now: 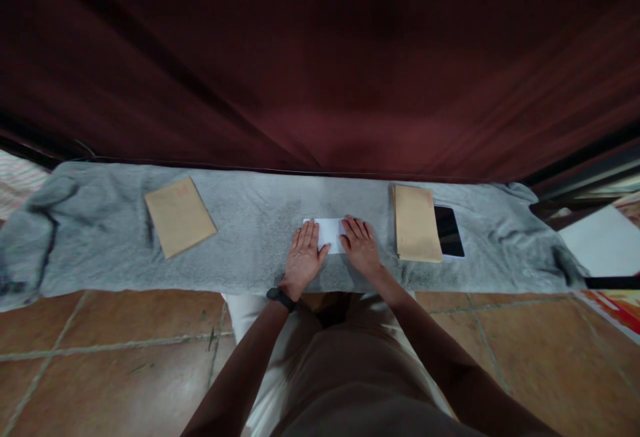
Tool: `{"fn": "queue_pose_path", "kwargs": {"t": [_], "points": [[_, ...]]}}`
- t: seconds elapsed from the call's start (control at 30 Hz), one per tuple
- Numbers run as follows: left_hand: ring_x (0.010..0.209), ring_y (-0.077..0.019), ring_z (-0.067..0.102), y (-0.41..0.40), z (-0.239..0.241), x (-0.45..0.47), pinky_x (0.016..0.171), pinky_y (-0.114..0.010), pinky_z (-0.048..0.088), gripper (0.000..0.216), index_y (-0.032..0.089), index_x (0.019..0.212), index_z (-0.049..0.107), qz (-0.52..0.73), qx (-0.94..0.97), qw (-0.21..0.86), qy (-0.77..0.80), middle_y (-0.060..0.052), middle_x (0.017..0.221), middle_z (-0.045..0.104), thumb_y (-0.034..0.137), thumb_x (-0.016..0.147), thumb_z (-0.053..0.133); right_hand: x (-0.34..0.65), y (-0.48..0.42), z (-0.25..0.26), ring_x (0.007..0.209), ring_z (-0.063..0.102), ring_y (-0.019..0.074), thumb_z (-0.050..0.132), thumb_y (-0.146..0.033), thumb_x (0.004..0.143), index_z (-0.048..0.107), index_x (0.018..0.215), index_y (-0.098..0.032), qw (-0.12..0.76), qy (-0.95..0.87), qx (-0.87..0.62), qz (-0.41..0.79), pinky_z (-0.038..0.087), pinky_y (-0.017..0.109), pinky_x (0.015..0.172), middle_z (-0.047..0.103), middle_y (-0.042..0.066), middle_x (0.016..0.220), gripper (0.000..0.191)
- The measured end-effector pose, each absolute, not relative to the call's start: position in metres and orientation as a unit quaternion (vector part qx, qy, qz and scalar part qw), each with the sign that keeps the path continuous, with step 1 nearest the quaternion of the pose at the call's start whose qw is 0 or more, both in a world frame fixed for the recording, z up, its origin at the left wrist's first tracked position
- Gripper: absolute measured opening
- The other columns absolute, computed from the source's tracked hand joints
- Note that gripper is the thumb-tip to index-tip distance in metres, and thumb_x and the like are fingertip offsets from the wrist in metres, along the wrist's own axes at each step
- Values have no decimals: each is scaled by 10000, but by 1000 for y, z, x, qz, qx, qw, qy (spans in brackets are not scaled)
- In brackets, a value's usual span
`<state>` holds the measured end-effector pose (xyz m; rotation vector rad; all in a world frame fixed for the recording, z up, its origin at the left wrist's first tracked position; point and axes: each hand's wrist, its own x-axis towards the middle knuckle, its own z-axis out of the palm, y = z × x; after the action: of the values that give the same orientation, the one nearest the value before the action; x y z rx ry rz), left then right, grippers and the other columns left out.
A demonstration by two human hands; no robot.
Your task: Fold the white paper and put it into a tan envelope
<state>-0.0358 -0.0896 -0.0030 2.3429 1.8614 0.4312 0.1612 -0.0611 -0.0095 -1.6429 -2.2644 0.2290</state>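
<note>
A small white sheet of paper (331, 234) lies on the grey cloth, right in front of my body. Flat on its left end rests my left hand (304, 254), fingers stretched forward and thumb out over the paper. My right hand (361, 245) lies palm down on the paper's right end, its fingers also extended. Both hands hide parts of the sheet's ends, and neither grips anything. To the right of my right hand is a stack of brown envelopes (417, 224). A single brown envelope (180, 217) lies tilted further off to the left.
The grey cloth (260, 224) covers a long, narrow surface. A dark phone or tablet (449, 230) is partly under the envelope stack. Dark red fabric (320, 70) hangs along the far edge. A white sheet (603, 242) is at the far right. Tiled floor (125, 370) shows below.
</note>
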Motion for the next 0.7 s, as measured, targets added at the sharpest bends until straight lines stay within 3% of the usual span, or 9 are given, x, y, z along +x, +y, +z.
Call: {"fn": "queue_pose_path", "kwargs": {"t": [0.23, 0.43, 0.7], "points": [[1598, -309, 234, -91, -5, -31, 1306, -542, 165, 733, 43, 1603, 347, 141, 762, 51, 630, -198, 1670, 342, 528, 1054, 378, 164, -61, -11, 1536, 359, 292, 454, -335, 1072, 471, 1564, -166, 168, -788, -584, 95, 239, 516, 1273, 430, 117, 1646, 521], [1597, -332, 228, -93, -4, -26, 1303, -564, 131, 833, 43, 1612, 320, 147, 751, 58, 641, -210, 1678, 319, 611, 1013, 437, 177, -60, -12, 1572, 290, 321, 622, -455, 983, 434, 1584, -154, 151, -817, -542, 123, 212, 545, 1289, 345, 151, 1686, 697], [1580, -315, 287, -99, -4, -46, 1292, -525, 225, 688, 88, 1603, 372, 160, 744, 74, 644, -171, 1664, 376, 492, 1046, 408, 196, -52, -21, 1565, 301, 311, 676, -360, 927, 463, 1561, -146, 160, -814, -532, 171, 278, 509, 1279, 360, 162, 1677, 703]]}}
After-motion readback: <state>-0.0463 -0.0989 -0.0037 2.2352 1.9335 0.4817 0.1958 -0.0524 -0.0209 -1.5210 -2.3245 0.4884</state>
